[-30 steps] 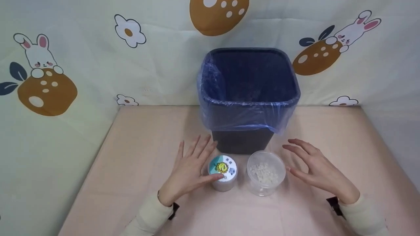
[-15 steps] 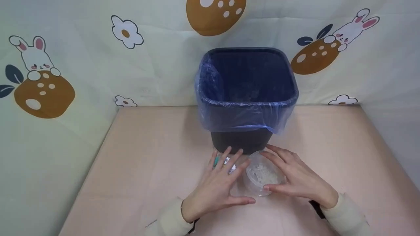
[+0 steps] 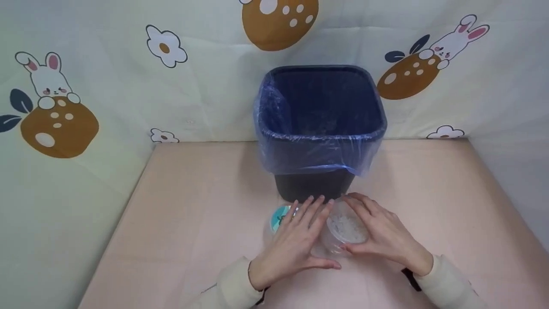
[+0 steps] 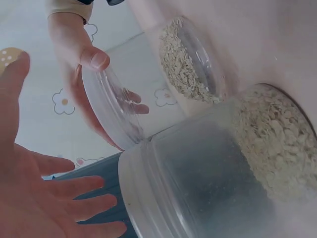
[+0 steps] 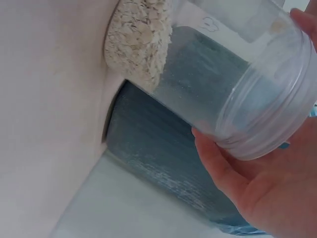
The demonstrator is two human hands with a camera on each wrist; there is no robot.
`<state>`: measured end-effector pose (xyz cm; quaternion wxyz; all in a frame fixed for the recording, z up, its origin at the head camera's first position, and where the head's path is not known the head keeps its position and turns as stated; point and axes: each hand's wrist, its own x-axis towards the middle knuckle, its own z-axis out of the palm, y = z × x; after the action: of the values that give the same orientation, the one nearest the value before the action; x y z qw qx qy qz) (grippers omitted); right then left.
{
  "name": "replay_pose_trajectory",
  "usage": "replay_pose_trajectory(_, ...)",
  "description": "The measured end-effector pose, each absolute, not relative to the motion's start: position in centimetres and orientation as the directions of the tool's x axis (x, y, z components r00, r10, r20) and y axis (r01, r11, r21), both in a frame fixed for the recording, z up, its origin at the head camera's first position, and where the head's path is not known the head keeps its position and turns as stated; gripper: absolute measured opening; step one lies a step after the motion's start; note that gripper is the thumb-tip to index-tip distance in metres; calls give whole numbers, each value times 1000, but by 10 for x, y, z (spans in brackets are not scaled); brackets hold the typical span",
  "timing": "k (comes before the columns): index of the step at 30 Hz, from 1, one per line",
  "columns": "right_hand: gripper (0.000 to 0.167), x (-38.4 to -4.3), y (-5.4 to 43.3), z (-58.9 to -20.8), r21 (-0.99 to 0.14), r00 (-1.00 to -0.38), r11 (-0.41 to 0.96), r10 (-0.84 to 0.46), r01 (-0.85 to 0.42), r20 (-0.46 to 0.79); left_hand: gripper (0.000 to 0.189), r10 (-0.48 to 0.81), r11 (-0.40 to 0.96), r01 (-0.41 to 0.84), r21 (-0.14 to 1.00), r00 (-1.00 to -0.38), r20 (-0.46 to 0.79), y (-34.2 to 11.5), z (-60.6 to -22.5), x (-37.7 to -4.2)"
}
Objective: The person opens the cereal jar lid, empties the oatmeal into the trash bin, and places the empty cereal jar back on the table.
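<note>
Two clear plastic jars of pale flakes stand side by side. The left jar (image 3: 279,219) has a teal and white printed top, partly hidden in the head view by my left hand (image 3: 296,244). That hand's fingers are spread and straight, beside the jar's top in the left wrist view; I cannot tell whether they touch it. My right hand (image 3: 386,231) holds the other jar (image 3: 345,229) by its translucent top, thumb at the near side and fingers curved round the far side. Flakes (image 5: 141,39) fill the lower part of this jar in the right wrist view.
A dark bin (image 3: 315,186) lined with a blue translucent bag (image 3: 317,156) stands just behind the jars. Pale pink cloth covers the table (image 3: 193,206). A printed curtain (image 3: 206,86) with rabbits and flowers closes off the back and sides.
Both hands have come inward. My left hand has moved right, over the printed-top jar and towards the gap between the jars. My right hand has moved left and taken hold of the right jar.
</note>
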<state>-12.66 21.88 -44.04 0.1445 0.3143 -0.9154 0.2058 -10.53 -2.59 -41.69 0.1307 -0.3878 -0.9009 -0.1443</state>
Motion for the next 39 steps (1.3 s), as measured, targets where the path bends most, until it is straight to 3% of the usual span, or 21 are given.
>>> replay_pose_trajectory(5,98,-123,226,-431,-321,-770,723,-449,-611,453,121,653,649,735,198,-671,351,-18,-413,-111)
replay_pose_trajectory(11,100,-117,227,-416,-338,-710,667,-424,-665,562,125,647,629,736,248,-674,358,-13,-408,-117)
replay_pose_trajectory(18,99,-112,218,-410,-404,-621,506,-394,-762,678,127,651,487,708,512,-685,328,-10,-406,-126)
replay_pose_trajectory(23,97,-109,215,-411,-477,-634,429,-390,-767,668,118,646,368,701,611,-666,374,-13,-406,-125)
replay_pose_trajectory(26,96,-103,213,-406,-502,-669,450,-404,-739,623,114,617,394,714,578,-672,409,-13,-406,-121)
replay_pose_trajectory(33,89,-86,206,-387,-522,-769,577,-358,-628,529,117,558,582,742,331,-661,501,-13,-402,-103)
replay_pose_trajectory(39,88,-78,205,-374,-573,-846,626,-337,-529,413,119,552,643,736,211,-637,539,-15,-394,-98)
